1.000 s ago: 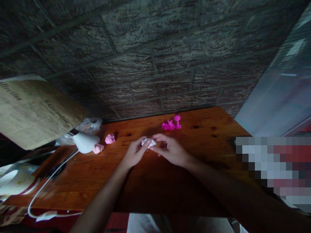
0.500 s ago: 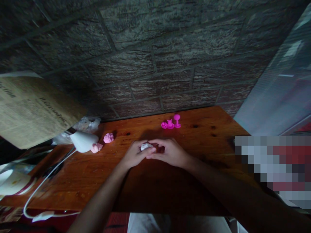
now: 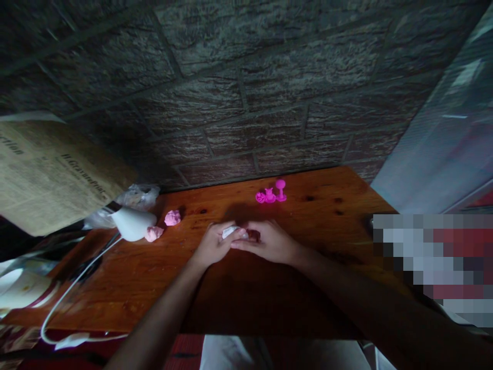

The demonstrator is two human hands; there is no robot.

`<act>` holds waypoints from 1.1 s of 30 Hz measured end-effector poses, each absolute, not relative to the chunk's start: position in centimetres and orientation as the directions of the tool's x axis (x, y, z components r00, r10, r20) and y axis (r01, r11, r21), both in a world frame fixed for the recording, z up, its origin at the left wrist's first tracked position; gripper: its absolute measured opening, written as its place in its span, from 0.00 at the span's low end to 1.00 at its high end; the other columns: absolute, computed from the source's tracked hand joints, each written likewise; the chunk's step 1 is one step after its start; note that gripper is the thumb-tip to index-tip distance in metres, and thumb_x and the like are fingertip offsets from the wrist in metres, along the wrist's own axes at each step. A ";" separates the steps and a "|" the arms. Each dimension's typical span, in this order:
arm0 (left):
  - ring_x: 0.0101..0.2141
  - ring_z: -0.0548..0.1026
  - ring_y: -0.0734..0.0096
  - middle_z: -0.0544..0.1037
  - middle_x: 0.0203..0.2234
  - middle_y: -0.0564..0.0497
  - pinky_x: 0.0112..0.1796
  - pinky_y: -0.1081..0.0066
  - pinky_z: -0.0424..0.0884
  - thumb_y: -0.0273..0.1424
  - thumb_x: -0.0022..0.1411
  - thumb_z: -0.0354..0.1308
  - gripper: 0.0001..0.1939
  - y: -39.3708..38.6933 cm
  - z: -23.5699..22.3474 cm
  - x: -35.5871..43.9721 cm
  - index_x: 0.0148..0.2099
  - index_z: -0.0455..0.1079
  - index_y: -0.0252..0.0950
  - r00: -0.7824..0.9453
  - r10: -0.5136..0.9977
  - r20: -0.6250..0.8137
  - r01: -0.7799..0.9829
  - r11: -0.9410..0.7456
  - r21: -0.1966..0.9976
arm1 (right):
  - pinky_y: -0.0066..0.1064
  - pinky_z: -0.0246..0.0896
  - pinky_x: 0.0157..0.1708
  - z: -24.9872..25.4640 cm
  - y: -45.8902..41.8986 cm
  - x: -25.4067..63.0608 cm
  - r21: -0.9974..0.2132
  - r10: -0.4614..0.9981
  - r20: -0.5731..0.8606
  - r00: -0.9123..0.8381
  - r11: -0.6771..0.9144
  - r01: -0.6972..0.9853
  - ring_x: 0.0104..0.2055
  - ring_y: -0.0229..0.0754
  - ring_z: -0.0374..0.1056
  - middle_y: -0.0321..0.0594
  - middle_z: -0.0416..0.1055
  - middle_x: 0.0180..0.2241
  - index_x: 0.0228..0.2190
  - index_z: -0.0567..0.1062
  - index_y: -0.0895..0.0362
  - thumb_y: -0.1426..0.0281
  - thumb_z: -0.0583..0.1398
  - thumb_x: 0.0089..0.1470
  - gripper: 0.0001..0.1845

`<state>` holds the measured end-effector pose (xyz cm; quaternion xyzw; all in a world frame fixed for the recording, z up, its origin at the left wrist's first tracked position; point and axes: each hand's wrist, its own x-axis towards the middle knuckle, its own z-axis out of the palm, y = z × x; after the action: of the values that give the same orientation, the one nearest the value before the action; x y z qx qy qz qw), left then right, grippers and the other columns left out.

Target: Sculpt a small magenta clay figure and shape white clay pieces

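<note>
A small lump of white modelling clay (image 3: 230,232) is held between my two hands above the wooden table. My left hand (image 3: 211,245) curls around its left side, with the thumb across the front. My right hand (image 3: 274,242) meets it from the right, its thumb and fingers pinching near the clay's right end. Fingers cover part of the lump. Beyond the hands stand several bright pink plastic pieces (image 3: 270,196), one of them with a round knob on a stem. Two crumpled pink clay lumps, a farther one (image 3: 172,218) and a nearer one (image 3: 154,234), lie to the left.
A white lamp base (image 3: 134,224) with a paper-like printed shade (image 3: 57,174) stands at the left, its white cord (image 3: 65,295) running over the table edge. Behind it is a clear plastic bag (image 3: 140,196). A stone-patterned wall (image 3: 246,103) closes off the table's back (image 3: 323,180).
The fingers have shifted slightly around the white clay, and its visible part looks flatter and more tilted. Both hands stay in about the same place.
</note>
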<state>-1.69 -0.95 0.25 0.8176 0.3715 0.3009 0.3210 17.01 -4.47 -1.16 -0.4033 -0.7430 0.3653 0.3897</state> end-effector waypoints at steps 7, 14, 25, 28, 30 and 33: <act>0.18 0.56 0.79 0.57 0.14 0.57 0.21 0.74 0.51 0.60 0.65 0.44 0.35 -1.2 0.2 -1.9 0.20 0.56 0.36 0.586 0.742 0.327 0.399 -0.615 0.680 | 0.27 0.48 0.25 -0.5 -4.8 17.0 -0.838 0.867 0.207 -0.454 0.397 0.375 0.24 0.32 0.58 0.30 0.63 0.21 0.23 0.70 0.58 0.49 0.64 0.54 0.25; 0.18 0.56 0.78 0.57 0.15 0.57 0.21 0.73 0.51 0.66 0.60 0.44 0.37 -1.4 0.3 -1.3 0.20 0.57 0.36 0.632 0.715 0.297 0.240 -0.546 0.803 | 0.28 0.48 0.26 0.2 -5.3 16.9 -0.776 0.788 0.301 -0.537 0.529 0.342 0.22 0.32 0.56 0.30 0.58 0.19 0.18 0.64 0.56 0.51 0.58 0.61 0.28; 0.18 0.61 0.78 0.65 0.15 0.55 0.23 0.75 0.59 0.60 0.62 0.52 0.34 -1.5 0.5 -0.9 0.22 0.66 0.34 0.588 0.786 0.193 0.190 -0.366 0.911 | 0.27 0.55 0.30 -0.4 -5.0 16.7 -0.807 0.791 0.316 -0.524 0.515 0.290 0.24 0.35 0.63 0.33 0.66 0.20 0.23 0.71 0.57 0.59 0.53 0.67 0.23; 0.18 0.64 0.76 0.69 0.14 0.53 0.23 0.74 0.60 0.59 0.64 0.50 0.35 -1.6 0.5 -0.8 0.22 0.69 0.33 0.595 0.788 0.160 0.179 -0.323 0.929 | 0.26 0.57 0.30 -0.4 -5.1 16.7 -0.860 0.790 0.260 -0.556 0.451 0.240 0.22 0.34 0.64 0.32 0.66 0.18 0.24 0.73 0.57 0.58 0.52 0.68 0.25; 0.18 0.66 0.76 0.70 0.14 0.52 0.23 0.74 0.61 0.61 0.63 0.48 0.36 -1.6 0.4 -0.8 0.22 0.69 0.33 0.591 0.791 0.157 0.185 -0.322 0.928 | 0.26 0.58 0.29 -0.4 -5.1 16.7 -0.872 0.802 0.243 -0.546 0.427 0.240 0.22 0.33 0.64 0.32 0.67 0.18 0.24 0.74 0.57 0.56 0.52 0.67 0.26; 0.18 0.65 0.75 0.70 0.15 0.52 0.22 0.74 0.59 0.65 0.60 0.45 0.39 -1.3 0.4 -0.9 0.21 0.68 0.33 0.588 0.787 0.185 0.201 -0.364 0.909 | 0.26 0.57 0.27 -0.4 -5.1 16.7 -0.853 0.828 0.262 -0.496 0.439 0.283 0.22 0.34 0.65 0.34 0.69 0.19 0.24 0.74 0.58 0.52 0.54 0.65 0.27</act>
<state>-0.94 -1.33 0.44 0.7624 0.3241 0.3175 0.4614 16.68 -5.06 -0.38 -0.3593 -0.7725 0.3889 0.3504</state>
